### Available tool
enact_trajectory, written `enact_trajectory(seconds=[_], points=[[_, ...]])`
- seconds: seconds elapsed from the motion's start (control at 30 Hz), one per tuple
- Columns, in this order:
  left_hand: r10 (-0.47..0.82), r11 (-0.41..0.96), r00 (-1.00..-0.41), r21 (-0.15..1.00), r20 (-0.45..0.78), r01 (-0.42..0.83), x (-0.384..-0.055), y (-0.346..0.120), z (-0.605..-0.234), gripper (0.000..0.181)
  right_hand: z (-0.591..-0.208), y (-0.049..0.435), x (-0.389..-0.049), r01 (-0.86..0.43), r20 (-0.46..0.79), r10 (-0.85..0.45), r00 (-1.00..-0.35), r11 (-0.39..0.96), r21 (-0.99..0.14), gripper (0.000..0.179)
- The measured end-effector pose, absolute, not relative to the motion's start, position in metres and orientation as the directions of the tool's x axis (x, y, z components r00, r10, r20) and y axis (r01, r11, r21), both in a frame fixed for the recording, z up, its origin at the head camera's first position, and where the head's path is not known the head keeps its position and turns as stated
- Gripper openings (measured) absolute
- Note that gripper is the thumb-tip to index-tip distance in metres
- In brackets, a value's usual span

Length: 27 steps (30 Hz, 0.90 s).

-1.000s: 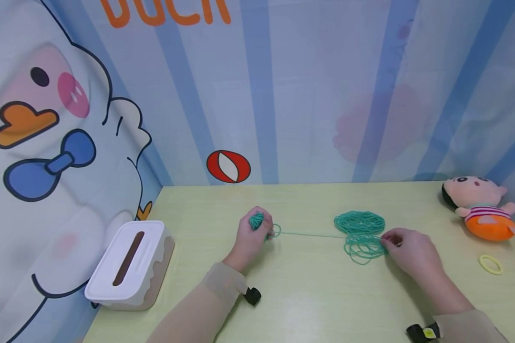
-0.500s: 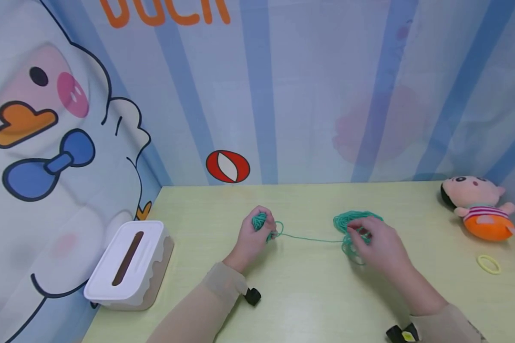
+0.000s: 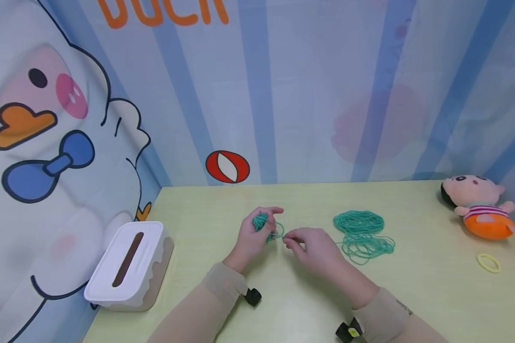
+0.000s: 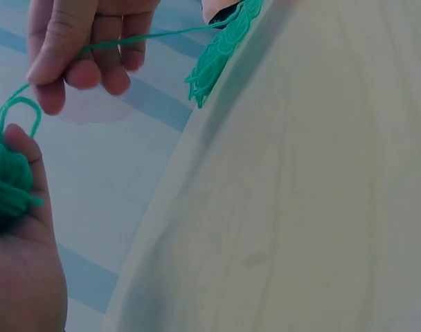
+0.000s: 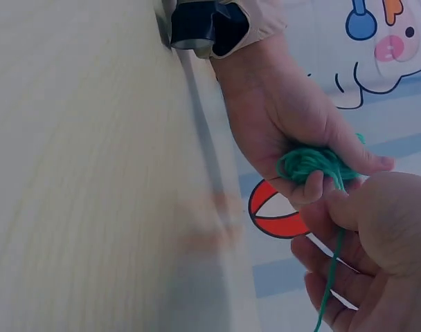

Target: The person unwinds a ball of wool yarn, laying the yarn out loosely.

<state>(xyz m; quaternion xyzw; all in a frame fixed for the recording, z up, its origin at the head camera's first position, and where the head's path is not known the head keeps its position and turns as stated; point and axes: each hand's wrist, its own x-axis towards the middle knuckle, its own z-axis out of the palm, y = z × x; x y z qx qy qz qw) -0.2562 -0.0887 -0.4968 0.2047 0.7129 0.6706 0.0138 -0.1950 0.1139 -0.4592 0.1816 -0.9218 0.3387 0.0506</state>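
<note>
My left hand [image 3: 251, 238] holds a small bundle of green yarn [image 5: 314, 164] against its palm, with some fingers curled round it. In the head view its index finger sticks out to the right. Close beside it, my right hand [image 3: 315, 250] pinches the yarn strand [image 4: 162, 34] between thumb and index finger. That strand runs from the bundle through the pinch and back to a loose pile of green yarn [image 3: 359, 222] on the table. Looser loops [image 3: 369, 246] spread at the front of the pile. A small loop of yarn [image 4: 20, 104] stands up by the left fingertips.
A white tissue box [image 3: 128, 262] with a slot stands at the table's left. To the far right lie a plush doll [image 3: 482, 209] and a yellow ring [image 3: 489, 263]. A printed duck curtain [image 3: 300, 95] borders the back of the table [image 3: 296, 305].
My right hand has moved left from the yarn pile to beside my left hand, drawing the strand along. The left hand stays in place, its index finger now stretched out.
</note>
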Motion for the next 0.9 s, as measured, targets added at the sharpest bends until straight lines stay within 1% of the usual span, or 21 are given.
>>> enact_trajectory(seconds=[0.13,0.27,0.4,0.53,0.7,0.8,0.9], points=[[0.328,0.017,-0.910,0.961,0.254,0.275,-0.257,-0.089,-0.497,0.032,-0.455,0.119,-0.193,-0.378,0.290,-0.248,-0.924,0.692,-0.615,0.016],[0.314,0.049,-0.925,0.969,0.214,0.241,-0.257,-0.088,-0.497,0.040,-0.451,0.126,-0.192,-0.430,0.382,-0.231,-0.895,0.678,-0.596,0.013],[0.305,0.090,-0.936,0.973,0.175,0.211,-0.255,-0.088,-0.495,0.045,-0.450,0.132,-0.190,-0.454,0.423,-0.226,-0.877,0.675,-0.582,0.012],[0.297,0.143,-0.940,0.966,0.168,0.217,-0.254,-0.088,-0.494,0.036,-0.450,0.138,-0.189,-0.459,0.448,-0.202,-0.871,0.660,-0.594,0.013],[0.303,0.180,-0.931,0.947,0.203,0.266,-0.254,-0.088,-0.494,0.022,-0.448,0.147,-0.189,-0.445,0.466,-0.161,-0.870,0.665,-0.600,0.014],[0.320,0.158,-0.923,0.949,0.211,0.272,-0.254,-0.088,-0.494,0.016,-0.446,0.153,-0.189,-0.452,0.487,-0.149,-0.861,0.662,-0.598,0.013],[0.342,0.081,-0.913,0.961,0.223,0.265,-0.254,-0.088,-0.495,0.013,-0.445,0.158,-0.190,-0.470,0.515,-0.144,-0.845,0.660,-0.586,0.012]])
